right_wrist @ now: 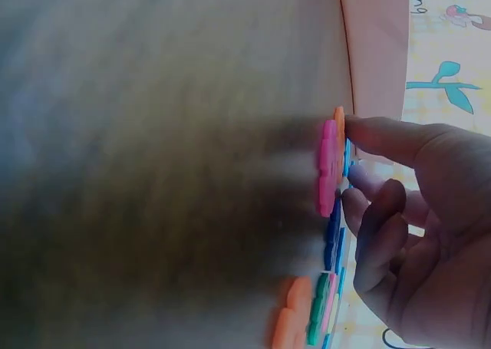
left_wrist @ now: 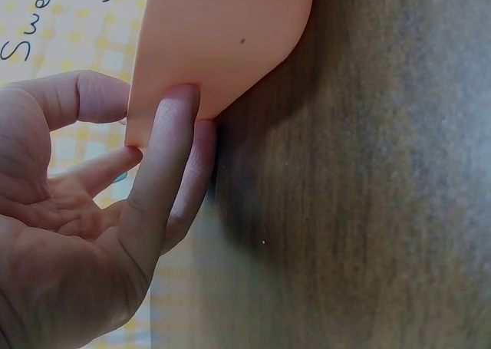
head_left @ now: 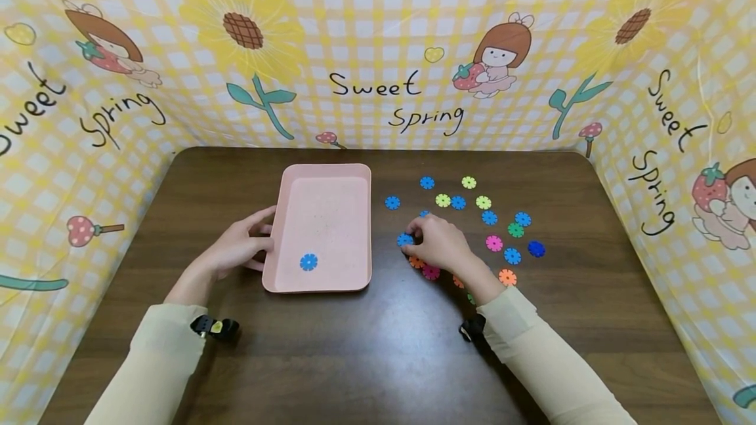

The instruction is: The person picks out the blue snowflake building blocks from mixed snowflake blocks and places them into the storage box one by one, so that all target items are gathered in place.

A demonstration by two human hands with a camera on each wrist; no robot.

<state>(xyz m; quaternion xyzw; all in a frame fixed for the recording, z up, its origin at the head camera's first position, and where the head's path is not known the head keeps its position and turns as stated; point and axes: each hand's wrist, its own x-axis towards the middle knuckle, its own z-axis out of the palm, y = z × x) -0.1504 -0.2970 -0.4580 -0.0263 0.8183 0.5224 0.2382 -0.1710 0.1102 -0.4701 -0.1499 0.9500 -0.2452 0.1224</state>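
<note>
The right grip (head_left: 437, 241) is narrow, thumb and fingertips pinching a blue disc (head_left: 403, 240) (whether it is off the desk (head_left: 331, 359), I cannot tell). On that grip's near side lie an orange disc (head_left: 416, 263) and a pink disc (head_left: 431, 273). Beyond it are yellow discs (head_left: 443, 201) and more blue ones; to its right, a green disc (head_left: 516, 229) and a dark blue disc (head_left: 536, 249). To its left, between both grips, a tray (head_left: 363, 228) carries a second blue disc (head_left: 308, 262) near its left side. The left grip (head_left: 239, 244) holds the tray's left edge, one fingertip against the outer wall. Behind each grip is a pale sleeve (head_left: 153, 353); beyond both hangs yellow checked cloth (head_left: 366, 25).
</note>
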